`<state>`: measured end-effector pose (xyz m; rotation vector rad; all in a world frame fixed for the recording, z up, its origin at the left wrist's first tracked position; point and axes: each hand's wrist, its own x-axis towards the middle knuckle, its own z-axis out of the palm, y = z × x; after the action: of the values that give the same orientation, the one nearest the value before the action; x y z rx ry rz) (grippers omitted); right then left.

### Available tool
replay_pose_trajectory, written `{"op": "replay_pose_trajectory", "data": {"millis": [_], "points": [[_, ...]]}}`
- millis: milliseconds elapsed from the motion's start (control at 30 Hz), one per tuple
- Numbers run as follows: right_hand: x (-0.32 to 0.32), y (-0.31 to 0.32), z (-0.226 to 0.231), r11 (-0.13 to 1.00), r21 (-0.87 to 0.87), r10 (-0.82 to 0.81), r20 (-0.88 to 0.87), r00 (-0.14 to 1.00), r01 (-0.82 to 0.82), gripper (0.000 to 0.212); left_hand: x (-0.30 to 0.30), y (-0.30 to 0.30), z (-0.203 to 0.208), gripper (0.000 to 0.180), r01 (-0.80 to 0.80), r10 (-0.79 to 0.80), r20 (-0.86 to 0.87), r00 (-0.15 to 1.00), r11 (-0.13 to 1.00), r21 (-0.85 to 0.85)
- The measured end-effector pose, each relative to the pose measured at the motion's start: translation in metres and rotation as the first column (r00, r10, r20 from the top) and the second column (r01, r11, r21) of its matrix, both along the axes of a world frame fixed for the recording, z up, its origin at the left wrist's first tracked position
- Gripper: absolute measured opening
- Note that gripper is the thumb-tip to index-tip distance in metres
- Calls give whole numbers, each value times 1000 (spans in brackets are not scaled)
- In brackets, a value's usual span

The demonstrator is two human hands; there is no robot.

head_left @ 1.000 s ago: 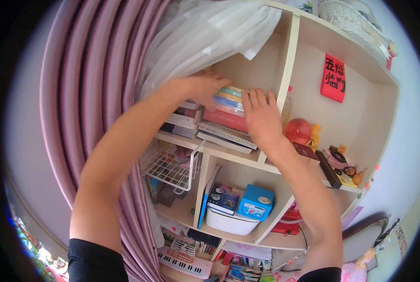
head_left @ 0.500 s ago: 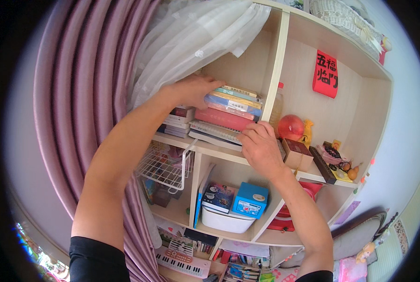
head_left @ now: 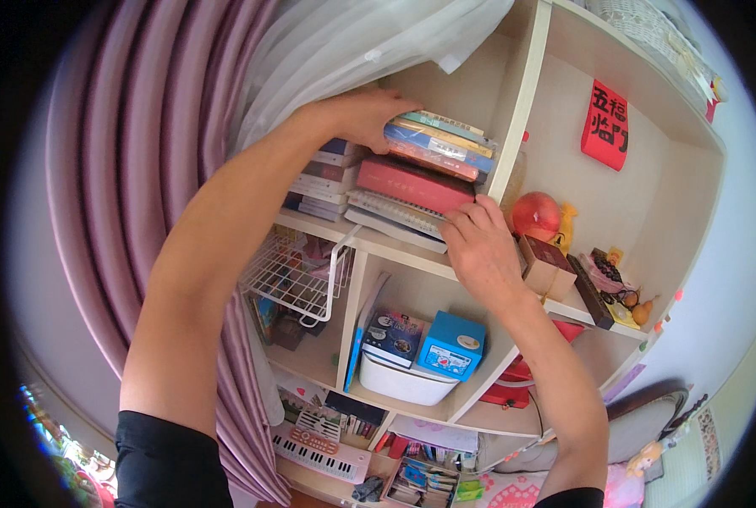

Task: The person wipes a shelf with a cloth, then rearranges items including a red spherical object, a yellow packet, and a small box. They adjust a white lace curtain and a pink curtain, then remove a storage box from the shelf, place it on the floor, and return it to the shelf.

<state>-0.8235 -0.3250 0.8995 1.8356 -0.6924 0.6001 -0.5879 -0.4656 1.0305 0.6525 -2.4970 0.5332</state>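
Note:
My left hand is closed on the left end of several thin books, their spines green, yellow, blue and orange-brown. These books tilt down to the right, above a thick red book. The red book rests on a spiral-bound notebook and a white book on the shelf. At the right end of the red book, my right hand has its fingers bent together against the corner. The thumb is hidden. A second pile of books stands left, partly behind my left forearm.
A sheer white curtain hangs over the upper left compartment. A shelf divider stands right of the books; beyond it are a red ball and small boxes. Below are a white wire basket and a white bin.
The upper books have come up off the red book with my left hand, opening a gap. My right hand has stayed at the stack's right end. The view has shifted slightly.

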Motion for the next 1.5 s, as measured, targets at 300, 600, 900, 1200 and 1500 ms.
{"op": "replay_pose_trajectory", "data": {"millis": [300,600,900,1200,1500], "points": [[27,-31,24,873,-19,-487,-43,872,487,22,2,2,-4,83,-2,1,-17,1000,999,-51],[35,-43,27,841,95,-534,-23,845,533,22,5,4,-13,86,33,-34,-27,999,999,-11],[33,-22,34,843,237,-478,-86,874,484,15,7,-3,-15,86,77,-78,-18,997,997,-32],[32,-18,23,802,327,-471,-166,866,499,14,6,-1,-24,85,24,-24,3,1000,999,-33],[29,-24,20,841,195,-471,-194,861,504,14,3,9,-59,105,28,-32,-5,999,926,-377]]}}
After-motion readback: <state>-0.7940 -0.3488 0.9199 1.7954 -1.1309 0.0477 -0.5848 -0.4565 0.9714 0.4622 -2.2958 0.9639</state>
